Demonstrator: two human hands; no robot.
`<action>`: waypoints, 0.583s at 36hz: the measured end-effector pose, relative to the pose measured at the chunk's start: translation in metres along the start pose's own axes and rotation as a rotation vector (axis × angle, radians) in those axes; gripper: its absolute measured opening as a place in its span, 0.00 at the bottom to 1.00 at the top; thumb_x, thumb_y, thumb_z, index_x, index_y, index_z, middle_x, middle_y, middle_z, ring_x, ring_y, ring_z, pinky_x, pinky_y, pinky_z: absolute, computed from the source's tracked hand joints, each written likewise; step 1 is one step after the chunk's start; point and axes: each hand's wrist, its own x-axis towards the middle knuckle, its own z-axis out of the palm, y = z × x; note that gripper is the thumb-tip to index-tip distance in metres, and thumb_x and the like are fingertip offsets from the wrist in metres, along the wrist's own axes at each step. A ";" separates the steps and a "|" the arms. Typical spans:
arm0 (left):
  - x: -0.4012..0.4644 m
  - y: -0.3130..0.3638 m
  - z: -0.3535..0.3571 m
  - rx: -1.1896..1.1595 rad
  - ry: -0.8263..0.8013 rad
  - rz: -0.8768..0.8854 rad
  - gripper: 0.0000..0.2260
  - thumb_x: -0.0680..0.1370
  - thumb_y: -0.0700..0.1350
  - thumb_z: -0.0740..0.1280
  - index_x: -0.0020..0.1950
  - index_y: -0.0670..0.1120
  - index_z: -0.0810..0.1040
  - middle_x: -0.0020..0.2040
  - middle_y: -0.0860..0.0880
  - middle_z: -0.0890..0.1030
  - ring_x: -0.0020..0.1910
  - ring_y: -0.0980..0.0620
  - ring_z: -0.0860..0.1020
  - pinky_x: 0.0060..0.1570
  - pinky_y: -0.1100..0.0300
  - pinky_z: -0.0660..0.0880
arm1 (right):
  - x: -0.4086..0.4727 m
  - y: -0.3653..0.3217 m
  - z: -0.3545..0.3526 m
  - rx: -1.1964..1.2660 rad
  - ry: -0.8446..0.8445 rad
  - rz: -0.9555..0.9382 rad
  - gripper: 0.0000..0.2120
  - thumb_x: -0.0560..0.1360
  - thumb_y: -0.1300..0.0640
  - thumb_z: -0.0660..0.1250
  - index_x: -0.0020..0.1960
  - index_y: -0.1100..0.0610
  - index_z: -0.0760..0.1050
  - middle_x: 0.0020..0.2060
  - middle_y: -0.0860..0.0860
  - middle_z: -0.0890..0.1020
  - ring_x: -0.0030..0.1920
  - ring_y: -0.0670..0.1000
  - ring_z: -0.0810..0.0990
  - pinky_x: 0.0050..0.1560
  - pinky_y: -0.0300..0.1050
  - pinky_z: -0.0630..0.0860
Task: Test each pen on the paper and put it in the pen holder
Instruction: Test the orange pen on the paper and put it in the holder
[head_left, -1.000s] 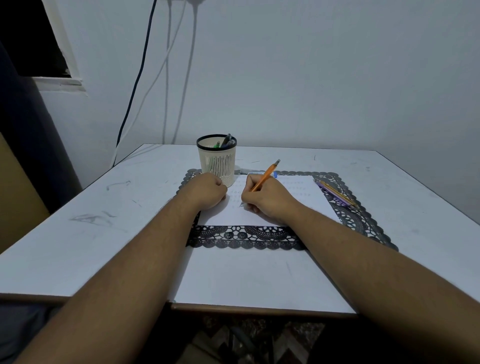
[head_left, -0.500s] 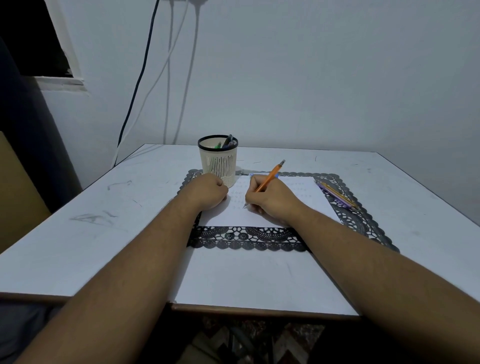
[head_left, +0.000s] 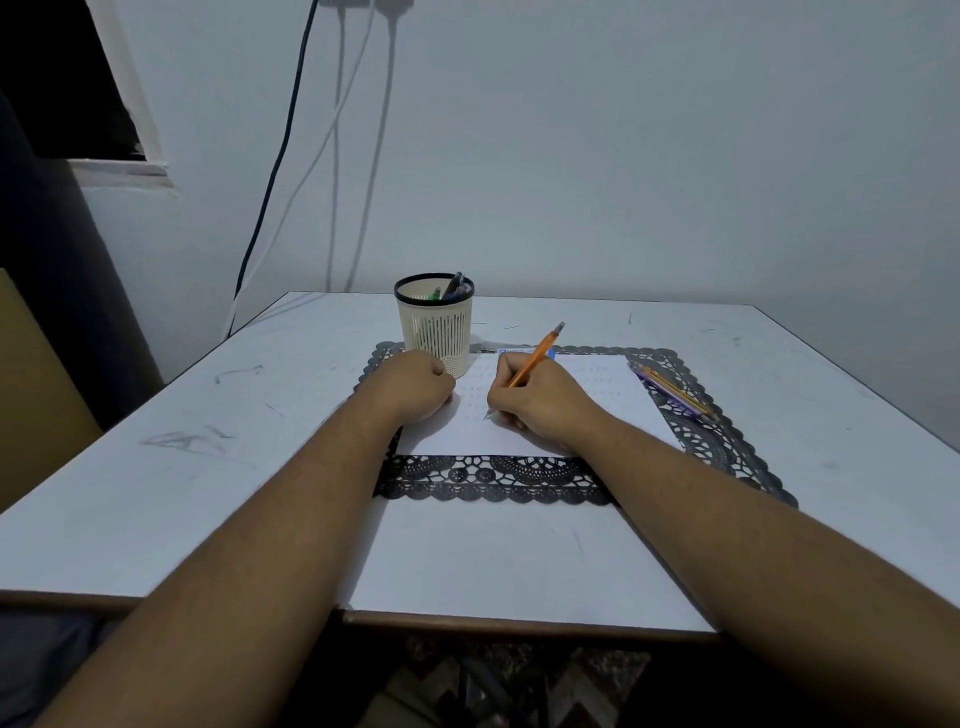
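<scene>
My right hand (head_left: 540, 400) grips an orange pen (head_left: 537, 354) in a writing hold, its tip down on the white paper (head_left: 587, 395). Faint rows of marks cover the sheet. My left hand (head_left: 415, 387) is a closed fist resting on the paper's left edge, holding nothing. Just behind that fist stands a cream slotted pen holder (head_left: 436, 325) with a black rim and a few pens inside. More pens (head_left: 672, 392), purple and orange, lie on the mat to the right of the paper.
A black lace placemat (head_left: 493, 480) lies under the paper on a white table (head_left: 156, 447). A small blue-labelled item (head_left: 511, 352) lies at the paper's far edge. Cables (head_left: 291, 130) hang down the wall behind.
The orange pen has tilted slightly more upright and its tip has shifted a little on the paper. My left fist has stayed put.
</scene>
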 end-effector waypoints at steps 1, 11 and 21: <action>0.000 0.000 0.000 0.002 0.001 -0.001 0.12 0.77 0.44 0.63 0.44 0.38 0.83 0.43 0.41 0.84 0.47 0.44 0.81 0.50 0.44 0.80 | 0.000 0.000 0.001 -0.003 -0.001 -0.004 0.11 0.74 0.72 0.68 0.38 0.60 0.71 0.29 0.54 0.75 0.30 0.48 0.74 0.39 0.42 0.77; -0.001 0.001 0.000 -0.003 -0.002 0.000 0.12 0.77 0.44 0.63 0.43 0.38 0.83 0.42 0.42 0.84 0.46 0.44 0.82 0.49 0.44 0.80 | 0.000 0.001 0.000 -0.039 0.007 -0.001 0.14 0.73 0.70 0.69 0.35 0.57 0.70 0.30 0.55 0.74 0.33 0.51 0.74 0.43 0.48 0.79; 0.001 -0.001 0.001 -0.035 -0.008 -0.009 0.12 0.77 0.45 0.64 0.44 0.39 0.83 0.43 0.42 0.85 0.46 0.44 0.83 0.49 0.44 0.81 | -0.003 0.002 -0.007 0.027 0.016 0.005 0.14 0.74 0.71 0.68 0.35 0.58 0.69 0.34 0.59 0.71 0.32 0.51 0.71 0.40 0.46 0.77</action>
